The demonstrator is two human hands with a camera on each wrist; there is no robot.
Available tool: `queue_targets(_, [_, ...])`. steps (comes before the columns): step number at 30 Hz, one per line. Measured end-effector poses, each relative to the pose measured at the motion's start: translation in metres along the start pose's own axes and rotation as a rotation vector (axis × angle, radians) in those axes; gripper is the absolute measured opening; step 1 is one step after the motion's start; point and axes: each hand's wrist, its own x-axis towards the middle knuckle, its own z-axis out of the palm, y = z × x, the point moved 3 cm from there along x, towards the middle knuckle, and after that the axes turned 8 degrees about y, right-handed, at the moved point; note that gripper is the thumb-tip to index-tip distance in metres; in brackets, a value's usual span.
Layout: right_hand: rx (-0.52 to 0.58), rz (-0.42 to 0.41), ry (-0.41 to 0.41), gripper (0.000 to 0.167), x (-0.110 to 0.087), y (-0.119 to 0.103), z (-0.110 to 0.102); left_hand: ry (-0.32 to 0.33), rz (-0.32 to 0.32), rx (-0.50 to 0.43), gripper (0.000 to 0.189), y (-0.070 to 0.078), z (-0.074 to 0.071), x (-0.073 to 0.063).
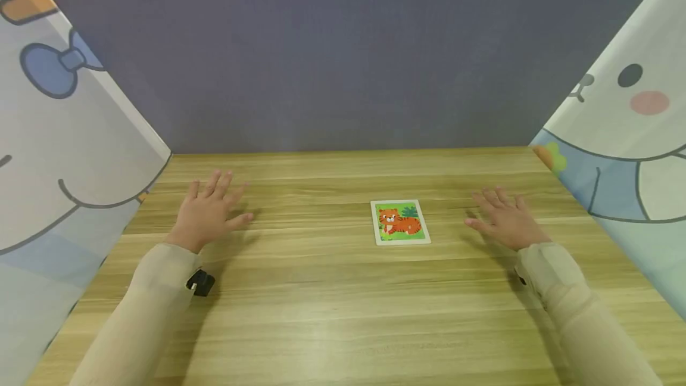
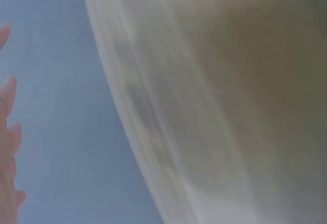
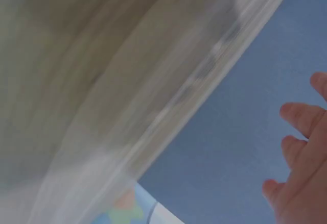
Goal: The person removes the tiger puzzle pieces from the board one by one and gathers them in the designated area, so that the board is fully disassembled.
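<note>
A square picture card (image 1: 401,223) with a white border lies face up on the wooden table, right of the middle; it shows an orange tiger on green. My left hand (image 1: 208,212) is spread over the left side of the table, fingers extended and holding nothing. On the right, close beside the card but apart from it, my right hand (image 1: 502,218) also has its fingers spread, with nothing in it. Only fingers of the left hand (image 2: 7,132) show at the edge of the left wrist view. Part of the right hand (image 3: 304,157) appears in the right wrist view.
The wood-grain table (image 1: 300,308) ends at a dark grey-blue panel (image 1: 343,58) at the back. Cartoon-printed side panels stand left (image 1: 80,148) and right (image 1: 621,130). A small black device (image 1: 200,283) sits at the left wrist.
</note>
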Motion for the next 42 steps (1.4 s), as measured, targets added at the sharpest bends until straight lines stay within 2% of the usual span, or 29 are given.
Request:
queue_targets(5, [0.121, -0.011, 0.006, 0.079, 0.007, -0.007, 0.003, 0.02, 0.055, -0.025, 0.072, 0.019, -0.003, 0.015])
queue_targets(9, [0.159, -0.044, 0.031, 0.075, 0.013, -0.014, 0.004, 0.023, 0.095, -0.03, 0.071, 0.036, -0.003, 0.026])
queue_targets(15, [0.108, -0.133, 0.113, 0.06, 0.024, -0.028, 0.005, 0.015, 0.157, -0.077, 0.071, 0.06, 0.006, 0.039])
queue_targets(19, [0.067, -0.171, 0.121, 0.054, 0.031, -0.036, 0.005, -0.011, 0.197, -0.095, 0.07, 0.072, 0.013, 0.042])
queue_targets(24, [0.062, -0.168, 0.107, 0.05, 0.036, -0.042, 0.004, -0.029, 0.223, -0.11, 0.068, 0.086, 0.018, 0.046])
queue_targets(33, [0.025, -0.134, 0.033, 0.044, 0.044, -0.053, 0.004, -0.122, 0.282, -0.128, 0.065, 0.119, 0.021, 0.056])
queue_targets(38, [0.057, -0.107, 0.009, 0.045, 0.05, -0.056, 0.007, -0.129, 0.306, -0.12, 0.065, 0.133, 0.021, 0.061])
queue_targets(42, [0.102, -0.095, 0.001, 0.044, 0.057, -0.059, 0.011, -0.129, 0.316, -0.151, 0.066, 0.144, 0.022, 0.064])
